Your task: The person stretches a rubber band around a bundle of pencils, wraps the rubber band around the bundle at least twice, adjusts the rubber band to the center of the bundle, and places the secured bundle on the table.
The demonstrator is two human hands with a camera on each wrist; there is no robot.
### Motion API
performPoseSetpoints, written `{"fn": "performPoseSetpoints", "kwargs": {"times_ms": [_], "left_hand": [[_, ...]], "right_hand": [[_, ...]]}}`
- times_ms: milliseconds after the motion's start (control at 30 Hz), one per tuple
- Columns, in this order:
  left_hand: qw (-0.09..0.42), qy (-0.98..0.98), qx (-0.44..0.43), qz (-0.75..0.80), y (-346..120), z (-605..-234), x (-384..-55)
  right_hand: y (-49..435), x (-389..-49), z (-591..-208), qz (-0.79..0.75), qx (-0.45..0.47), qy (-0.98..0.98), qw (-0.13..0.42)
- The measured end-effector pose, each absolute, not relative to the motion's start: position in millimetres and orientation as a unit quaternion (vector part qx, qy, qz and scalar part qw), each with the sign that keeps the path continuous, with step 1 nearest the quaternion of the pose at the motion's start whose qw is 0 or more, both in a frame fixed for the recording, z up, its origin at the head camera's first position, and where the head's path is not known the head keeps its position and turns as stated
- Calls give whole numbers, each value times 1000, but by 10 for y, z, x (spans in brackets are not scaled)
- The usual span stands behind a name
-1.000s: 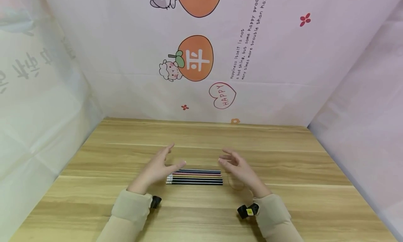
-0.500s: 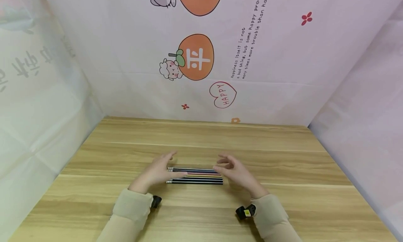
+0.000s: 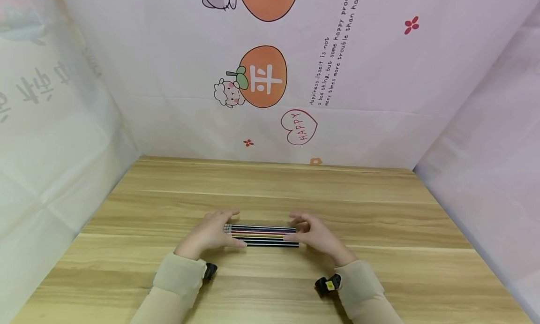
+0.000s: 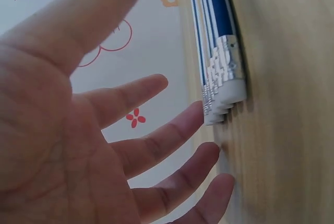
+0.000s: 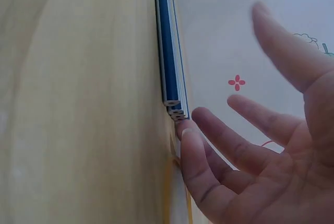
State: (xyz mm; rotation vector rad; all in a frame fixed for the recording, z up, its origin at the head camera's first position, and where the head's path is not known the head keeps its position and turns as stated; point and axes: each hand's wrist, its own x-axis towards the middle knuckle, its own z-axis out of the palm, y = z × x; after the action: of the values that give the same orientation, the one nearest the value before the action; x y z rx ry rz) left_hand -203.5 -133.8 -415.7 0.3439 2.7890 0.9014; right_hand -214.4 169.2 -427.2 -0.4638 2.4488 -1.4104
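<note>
Several striped pencils [image 3: 266, 235] lie side by side in a flat row on the wooden table, white eraser ends pointing left. My left hand [image 3: 208, 232] is spread over the eraser ends, its thumb crossing the near side of the row in the head view. In the left wrist view its fingers are apart beside the erasers [image 4: 232, 91]. At the opposite ends is my right hand [image 3: 318, 237], thumb over the row and fingers loosely bent; the right wrist view has its fingertips right by the blunt pencil ends [image 5: 171, 104]. Neither hand grips the pencils.
A thin yellowish band [image 5: 168, 192], like a rubber band, lies on the table near the right hand. White printed cloth [image 3: 358, 136] stands behind the table's back edge and on both sides. Each wrist wears a small black camera [image 3: 326, 285].
Both hands have come lower and closer around the pencil row, thumbs shifting to its near side. The right hand moved a little left and now covers the band in the head view.
</note>
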Motion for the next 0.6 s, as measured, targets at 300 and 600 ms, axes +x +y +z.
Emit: {"fn": "performPoseSetpoints", "kwargs": {"times_ms": [300, 600], "left_hand": [[96, 948, 109, 284, -1297, -4207, -2031], [92, 948, 96, 288, -1289, -4246, -2037]], "right_hand": [[1706, -2161, -4329, -482, -189, 842, 153], [1679, -2159, -4371, -491, -188, 836, 155]]}}
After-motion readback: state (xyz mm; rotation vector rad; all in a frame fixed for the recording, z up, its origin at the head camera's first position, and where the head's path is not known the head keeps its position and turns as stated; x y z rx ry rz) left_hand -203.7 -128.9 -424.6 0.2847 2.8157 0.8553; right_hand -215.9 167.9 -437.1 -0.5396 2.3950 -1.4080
